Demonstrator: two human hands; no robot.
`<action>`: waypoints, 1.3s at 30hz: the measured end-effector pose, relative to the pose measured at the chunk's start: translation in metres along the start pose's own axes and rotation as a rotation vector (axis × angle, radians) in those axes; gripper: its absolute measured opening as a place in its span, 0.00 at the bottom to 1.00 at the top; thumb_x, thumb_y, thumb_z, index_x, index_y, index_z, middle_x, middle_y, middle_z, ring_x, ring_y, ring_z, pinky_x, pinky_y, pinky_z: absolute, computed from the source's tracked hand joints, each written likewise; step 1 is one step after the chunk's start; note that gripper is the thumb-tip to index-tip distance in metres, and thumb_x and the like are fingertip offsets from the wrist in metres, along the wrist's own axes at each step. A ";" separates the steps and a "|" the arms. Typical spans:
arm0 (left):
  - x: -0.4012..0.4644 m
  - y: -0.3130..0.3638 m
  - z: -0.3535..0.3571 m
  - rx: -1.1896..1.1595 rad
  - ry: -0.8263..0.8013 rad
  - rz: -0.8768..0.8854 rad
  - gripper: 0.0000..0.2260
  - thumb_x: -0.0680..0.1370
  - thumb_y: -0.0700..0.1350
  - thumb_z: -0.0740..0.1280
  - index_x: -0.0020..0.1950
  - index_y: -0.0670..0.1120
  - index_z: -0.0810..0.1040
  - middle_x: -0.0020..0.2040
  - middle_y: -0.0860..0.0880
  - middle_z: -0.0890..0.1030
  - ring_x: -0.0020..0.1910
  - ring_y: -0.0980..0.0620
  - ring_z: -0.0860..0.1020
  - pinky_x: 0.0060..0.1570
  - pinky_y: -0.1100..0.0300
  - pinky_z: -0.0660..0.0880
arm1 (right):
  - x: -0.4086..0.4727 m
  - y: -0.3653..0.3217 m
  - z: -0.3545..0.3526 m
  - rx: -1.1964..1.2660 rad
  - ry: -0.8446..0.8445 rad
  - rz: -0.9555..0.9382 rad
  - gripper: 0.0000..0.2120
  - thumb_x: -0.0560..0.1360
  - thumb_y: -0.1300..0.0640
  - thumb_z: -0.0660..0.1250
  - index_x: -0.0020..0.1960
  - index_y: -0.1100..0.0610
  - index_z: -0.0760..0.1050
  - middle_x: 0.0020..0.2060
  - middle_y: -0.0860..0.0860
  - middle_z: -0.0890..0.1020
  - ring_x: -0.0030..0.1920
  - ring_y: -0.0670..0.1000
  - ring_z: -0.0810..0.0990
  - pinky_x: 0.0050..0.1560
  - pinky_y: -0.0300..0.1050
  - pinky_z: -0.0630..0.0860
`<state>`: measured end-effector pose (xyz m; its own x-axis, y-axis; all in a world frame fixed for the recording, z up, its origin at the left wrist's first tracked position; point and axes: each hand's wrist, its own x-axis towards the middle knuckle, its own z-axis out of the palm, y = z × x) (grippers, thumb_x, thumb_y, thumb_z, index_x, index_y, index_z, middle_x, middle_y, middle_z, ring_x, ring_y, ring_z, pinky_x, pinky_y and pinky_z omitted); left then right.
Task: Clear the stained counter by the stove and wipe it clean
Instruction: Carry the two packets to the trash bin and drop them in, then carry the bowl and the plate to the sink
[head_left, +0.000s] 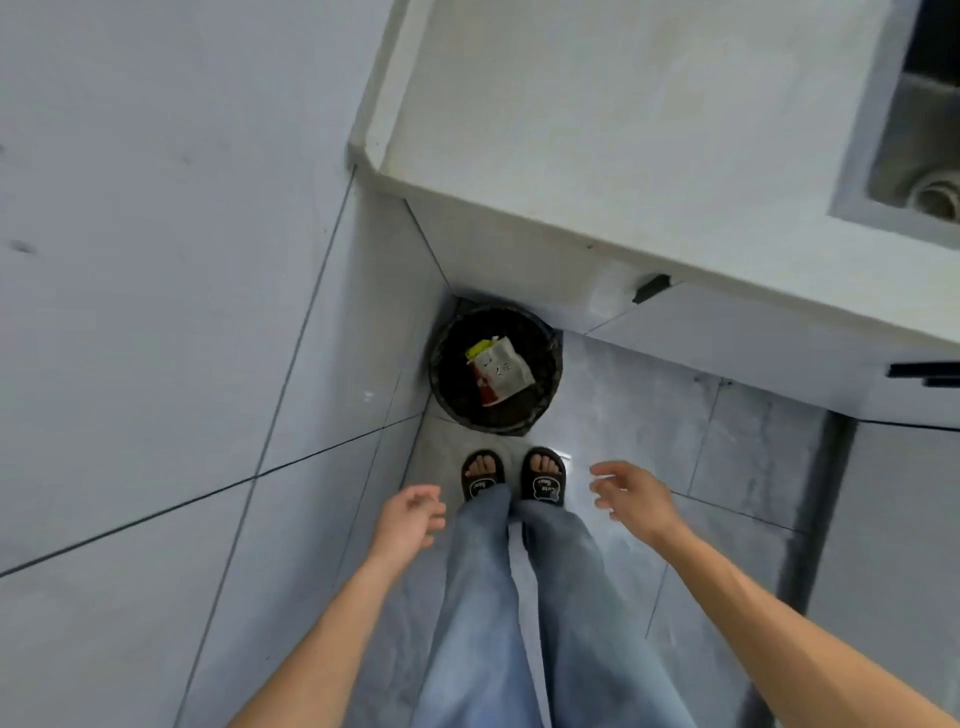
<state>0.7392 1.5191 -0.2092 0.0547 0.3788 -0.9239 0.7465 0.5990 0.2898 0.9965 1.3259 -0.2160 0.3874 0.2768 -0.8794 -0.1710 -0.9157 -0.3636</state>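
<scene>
I look straight down at the floor. A round black bin (545, 410) with a dark liner stands in the corner under the pale counter (623, 114). A crumpled white, red and yellow wrapper (501, 370) lies inside it. My left hand (408, 519) hangs below the bin, fingers loosely apart, holding nothing. My right hand (636, 493) is out to the right of my feet, fingers spread, also holding nothing. The counter top shown here is bare.
A steel sink (919, 156) is set into the counter at the far right. White cabinet doors with black handles (650, 288) run below the counter. A tiled wall (156, 312) fills the left. My feet in black slippers (514, 475) stand just before the bin.
</scene>
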 end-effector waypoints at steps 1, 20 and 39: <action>-0.021 -0.003 -0.006 0.028 0.002 -0.002 0.08 0.85 0.40 0.63 0.61 0.45 0.80 0.54 0.43 0.85 0.45 0.49 0.83 0.41 0.58 0.75 | -0.023 0.006 -0.009 -0.012 -0.004 0.018 0.09 0.81 0.60 0.65 0.58 0.51 0.80 0.50 0.51 0.87 0.46 0.51 0.87 0.52 0.50 0.80; -0.145 0.023 -0.056 0.509 -0.141 0.136 0.07 0.85 0.40 0.64 0.58 0.43 0.81 0.44 0.44 0.83 0.39 0.48 0.79 0.35 0.61 0.71 | -0.228 0.081 -0.049 0.414 0.338 0.111 0.06 0.79 0.57 0.68 0.51 0.48 0.82 0.44 0.45 0.87 0.39 0.44 0.87 0.38 0.39 0.79; -0.189 0.067 0.124 1.465 -0.575 0.561 0.11 0.84 0.42 0.65 0.64 0.40 0.80 0.45 0.44 0.83 0.41 0.47 0.78 0.43 0.54 0.72 | -0.383 0.203 0.291 1.332 0.526 0.752 0.08 0.81 0.65 0.66 0.49 0.65 0.84 0.42 0.63 0.85 0.38 0.54 0.79 0.42 0.47 0.72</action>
<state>0.8613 1.4002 -0.0465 0.4841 -0.1858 -0.8551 0.4809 -0.7599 0.4374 0.5497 1.1185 -0.0430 0.0607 -0.4763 -0.8772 -0.9708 0.1762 -0.1629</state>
